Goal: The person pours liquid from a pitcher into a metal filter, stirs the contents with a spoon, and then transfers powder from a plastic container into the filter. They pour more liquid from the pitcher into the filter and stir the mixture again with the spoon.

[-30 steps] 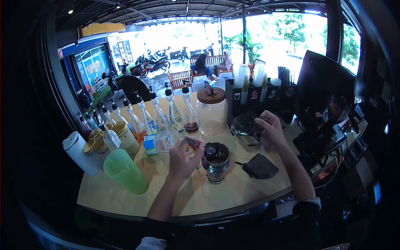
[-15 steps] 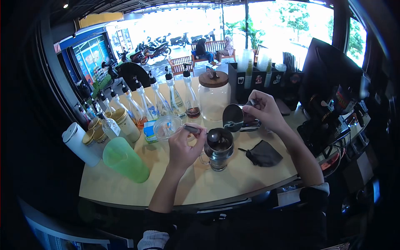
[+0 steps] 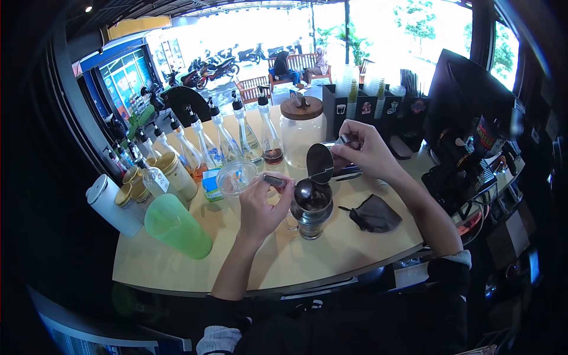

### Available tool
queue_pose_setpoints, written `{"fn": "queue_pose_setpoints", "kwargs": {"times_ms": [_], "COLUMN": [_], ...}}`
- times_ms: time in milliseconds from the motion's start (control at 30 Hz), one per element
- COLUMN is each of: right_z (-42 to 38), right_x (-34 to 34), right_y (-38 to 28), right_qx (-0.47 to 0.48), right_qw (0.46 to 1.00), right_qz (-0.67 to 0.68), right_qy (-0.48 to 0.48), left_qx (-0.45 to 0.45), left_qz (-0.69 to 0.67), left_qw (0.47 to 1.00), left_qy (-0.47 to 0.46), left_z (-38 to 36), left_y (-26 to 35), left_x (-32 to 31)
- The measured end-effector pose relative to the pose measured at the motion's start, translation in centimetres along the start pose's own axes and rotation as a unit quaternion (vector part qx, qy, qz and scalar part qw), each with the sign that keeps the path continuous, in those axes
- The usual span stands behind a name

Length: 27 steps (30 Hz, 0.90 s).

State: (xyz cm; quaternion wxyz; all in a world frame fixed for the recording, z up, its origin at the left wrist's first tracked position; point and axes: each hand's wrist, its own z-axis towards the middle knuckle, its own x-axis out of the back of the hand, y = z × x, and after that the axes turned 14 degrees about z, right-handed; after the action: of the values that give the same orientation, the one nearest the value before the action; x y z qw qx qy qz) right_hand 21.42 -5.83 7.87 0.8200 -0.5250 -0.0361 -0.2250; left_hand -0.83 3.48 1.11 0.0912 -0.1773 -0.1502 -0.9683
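Note:
My right hand (image 3: 371, 151) grips the handle of a metal pitcher (image 3: 343, 170), tilted so that its dark round mouth leans over a metal cup (image 3: 312, 222). The cup stands upright on the counter with dark contents inside. Between the fingers of my left hand (image 3: 263, 204) is a spoon (image 3: 305, 190), its rounded bowl at the cup's mouth. A clear handled shape beside the cup is partly hidden by my left wrist. Just beyond my left hand lies a clear plastic lid or bowl (image 3: 237, 178). A dark cloth pouch or mask (image 3: 375, 214) rests right of the cup.
Pump bottles (image 3: 244, 137) line the counter's back left, near lidded canisters (image 3: 174, 176) and a green pitcher (image 3: 177, 228). A glass jar (image 3: 303, 133) with wooden lid stands behind the cup. To the right are a black cup organizer (image 3: 378, 112) and a monitor (image 3: 467, 94).
My right hand has shifted slightly left, bringing the pitcher's mouth closer over the metal cup and tilting it further. My left hand and the spoon stay almost in place.

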Motion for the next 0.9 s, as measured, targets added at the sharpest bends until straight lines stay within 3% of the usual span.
{"fn": "queue_pose_setpoints", "kwargs": {"times_ms": [267, 533, 900], "right_z": [-0.2, -0.3, 0.2], "right_x": [0.0, -0.6, -0.7], "right_y": [0.2, -0.9, -0.2], "right_qx": [0.009, -0.003, 0.033], "right_qw": [0.999, 0.997, 0.999], "right_qz": [0.046, 0.073, -0.008], "right_qy": [0.014, 0.01, 0.014], "left_qx": [0.035, -0.002, 0.012], "left_qz": [-0.016, 0.01, -0.002], "left_qw": [0.999, 1.0, 1.0], "left_qy": [0.006, 0.004, 0.005], "left_z": [0.1, 0.2, 0.1], "left_y": [-0.3, -0.7, -0.6], "left_x": [-0.1, -0.1, -0.2]}}
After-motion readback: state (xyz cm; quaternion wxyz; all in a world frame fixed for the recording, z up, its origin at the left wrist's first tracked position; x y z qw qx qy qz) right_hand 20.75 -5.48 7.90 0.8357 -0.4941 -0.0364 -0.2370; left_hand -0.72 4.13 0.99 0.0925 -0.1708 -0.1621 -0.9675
